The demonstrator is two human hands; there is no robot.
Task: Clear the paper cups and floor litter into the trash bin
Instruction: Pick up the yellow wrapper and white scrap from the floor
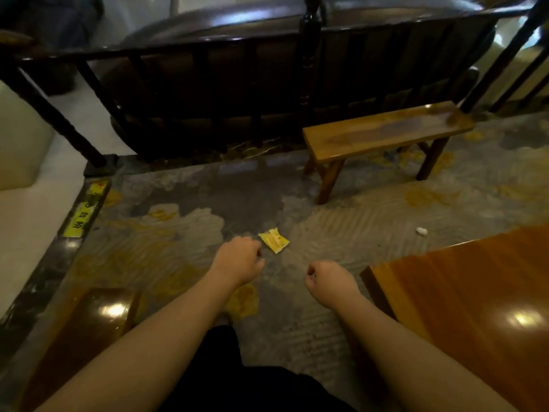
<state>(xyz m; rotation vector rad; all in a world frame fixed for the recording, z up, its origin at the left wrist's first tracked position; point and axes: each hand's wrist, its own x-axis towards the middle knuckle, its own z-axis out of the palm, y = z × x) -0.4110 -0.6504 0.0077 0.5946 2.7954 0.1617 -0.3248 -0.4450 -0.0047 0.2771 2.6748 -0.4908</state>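
A small yellow wrapper (274,240) lies flat on the grey and yellow patterned carpet (341,233). My left hand (239,260) hovers just left of it, fingers curled down and empty, a short gap from the wrapper's edge. My right hand (328,282) hangs lower and to the right, loosely closed with nothing visible in it. A tiny white scrap (421,231) rests on the carpet further right. No paper cups or trash bin are in view.
A wooden bench (383,130) stands behind the wrapper at right. A wooden table corner (463,292) juts in at lower right, another bench (89,322) at lower left. Dark railings (208,49) fence the back; a step with yellow tape (83,215) runs along the left.
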